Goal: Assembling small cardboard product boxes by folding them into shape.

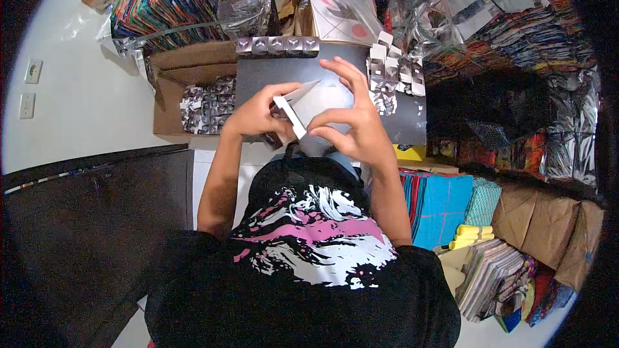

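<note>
Both hands meet at the centre of the view over a dark bench (271,74). The left hand (258,115) and the right hand (354,122) pinch a flat white carton blank (303,106) between fingertips, its flap edge tilted down toward five o'clock. At twelve o'clock a row of small folded boxes (277,46) lines the bench's far edge; more stand at one o'clock (394,69). At ten o'clock an open cardboard box (187,90) holds printed blanks. Stacked coloured fabric (438,203) lies at four o'clock.

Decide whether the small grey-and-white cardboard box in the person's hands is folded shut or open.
Open: the small grey-and-white cardboard box has a white end flap sticking out unfolded between the left hand and right hand.
</note>
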`<state>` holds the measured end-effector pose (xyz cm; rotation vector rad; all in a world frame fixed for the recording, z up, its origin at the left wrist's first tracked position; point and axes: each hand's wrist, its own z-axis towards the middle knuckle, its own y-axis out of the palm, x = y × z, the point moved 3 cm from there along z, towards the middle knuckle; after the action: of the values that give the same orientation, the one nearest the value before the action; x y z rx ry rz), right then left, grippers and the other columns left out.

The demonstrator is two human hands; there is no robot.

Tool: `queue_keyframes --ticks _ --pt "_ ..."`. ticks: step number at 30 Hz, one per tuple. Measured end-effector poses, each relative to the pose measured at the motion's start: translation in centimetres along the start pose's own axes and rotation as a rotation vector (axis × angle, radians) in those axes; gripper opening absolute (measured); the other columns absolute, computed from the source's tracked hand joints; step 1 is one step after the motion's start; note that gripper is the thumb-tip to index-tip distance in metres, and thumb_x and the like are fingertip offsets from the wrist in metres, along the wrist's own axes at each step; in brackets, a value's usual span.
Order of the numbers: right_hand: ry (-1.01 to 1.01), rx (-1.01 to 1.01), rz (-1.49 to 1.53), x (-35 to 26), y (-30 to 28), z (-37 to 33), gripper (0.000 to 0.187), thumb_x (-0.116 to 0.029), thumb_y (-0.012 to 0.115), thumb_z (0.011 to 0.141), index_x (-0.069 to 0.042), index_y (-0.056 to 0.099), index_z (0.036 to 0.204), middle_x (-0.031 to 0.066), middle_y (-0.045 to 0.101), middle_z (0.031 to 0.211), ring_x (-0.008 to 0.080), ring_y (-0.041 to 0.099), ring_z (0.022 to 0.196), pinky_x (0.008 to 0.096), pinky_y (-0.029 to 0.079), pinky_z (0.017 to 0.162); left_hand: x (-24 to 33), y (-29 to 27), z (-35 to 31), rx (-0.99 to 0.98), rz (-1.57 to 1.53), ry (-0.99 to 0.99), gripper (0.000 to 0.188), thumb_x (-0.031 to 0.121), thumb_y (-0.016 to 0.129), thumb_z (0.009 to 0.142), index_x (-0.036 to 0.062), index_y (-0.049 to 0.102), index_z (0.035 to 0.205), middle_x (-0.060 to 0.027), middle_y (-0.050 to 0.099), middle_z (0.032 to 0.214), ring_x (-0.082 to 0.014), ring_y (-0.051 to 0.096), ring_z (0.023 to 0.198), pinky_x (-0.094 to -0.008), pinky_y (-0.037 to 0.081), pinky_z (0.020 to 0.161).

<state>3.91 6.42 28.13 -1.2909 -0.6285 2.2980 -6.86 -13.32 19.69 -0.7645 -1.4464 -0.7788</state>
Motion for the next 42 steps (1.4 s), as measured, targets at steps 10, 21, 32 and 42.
queue_keyframes --ticks 10,21,32,42 --pt "0.349 0.063 0.219 2.7 0.8 -0.5 0.017 -0.016 0.086 0.078 -0.011 0.083 0.094 0.0146 0.046 0.158 0.0353 0.045 0.146 0.0509 0.042 0.113 -4.9 2.5 0.0 0.058 -0.476 -0.255 0.062 0.045 0.071 0.099 0.0012 0.054 0.139 -0.0054 0.064 0.128 -0.0141 0.060 0.116 -0.0312 0.049 0.102" --pt "0.288 0.082 0.302 2.7 0.1 -0.8 0.015 -0.012 0.086 0.077 -0.008 0.083 0.091 0.0185 0.048 0.156 0.0350 0.044 0.146 0.0460 0.041 0.114 -4.3 2.9 -0.1 0.112 -0.447 -0.255 0.051 0.038 0.073 0.098 0.0014 0.059 0.131 -0.0045 0.067 0.121 -0.0127 0.062 0.110 -0.0296 0.051 0.098" --pt "0.327 0.102 0.316 3.1 0.0 -1.3 0.014 -0.012 0.085 0.079 -0.008 0.082 0.092 0.0175 0.049 0.155 0.0332 0.051 0.139 0.0482 0.041 0.113 -0.2 3.7 -0.1 0.195 -0.414 -0.303 0.043 0.033 0.073 0.100 -0.0003 0.062 0.126 -0.0050 0.069 0.115 -0.0111 0.065 0.102 -0.0275 0.053 0.089" --pt "0.231 0.039 0.340 3.3 0.9 -2.0 0.016 -0.015 0.086 0.078 -0.009 0.080 0.091 0.0160 0.050 0.142 0.0364 0.046 0.141 0.0504 0.041 0.114 1.1 3.2 -0.5 0.138 -0.016 -0.220 0.045 0.035 0.079 0.094 -0.0006 0.068 0.118 -0.0028 0.073 0.102 -0.0088 0.065 0.089 -0.0284 0.054 0.079"
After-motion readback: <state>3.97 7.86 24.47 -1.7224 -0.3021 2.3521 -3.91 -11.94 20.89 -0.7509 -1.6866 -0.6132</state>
